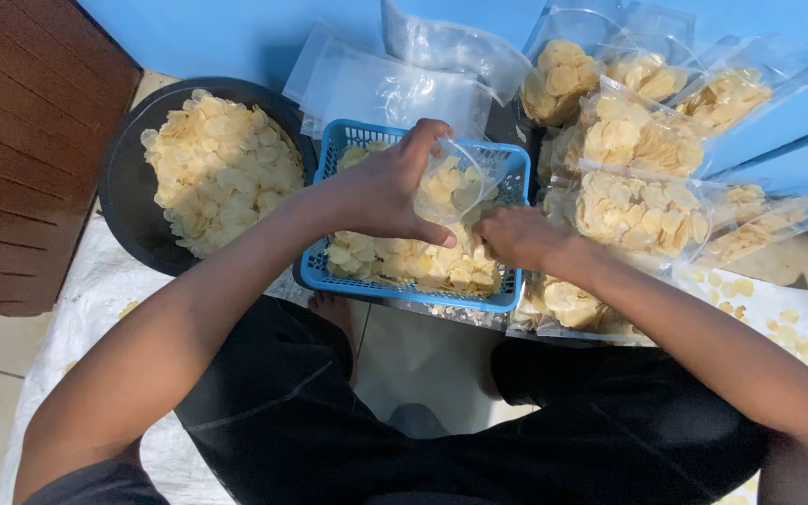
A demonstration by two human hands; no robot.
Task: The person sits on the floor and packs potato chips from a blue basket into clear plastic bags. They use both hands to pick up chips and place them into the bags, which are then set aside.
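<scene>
- Head view: the left hand is pinching the mouth of a clear plastic bag, holding it open over the blue basket at the frame's centre.
- The right hand is curling down into the pale chips lying in that basket; its fingertips are hidden.
- The bag is looking thin, light and slippery, best gripped at the rim; the chips are seeming brittle.
- At 9 o'clock a black basin is holding more chips; at 2 o'clock filled bags are piling up.

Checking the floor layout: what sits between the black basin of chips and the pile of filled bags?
In the head view, the blue basket of chips, with both hands over it, sits between the black basin and the filled bags.
</scene>
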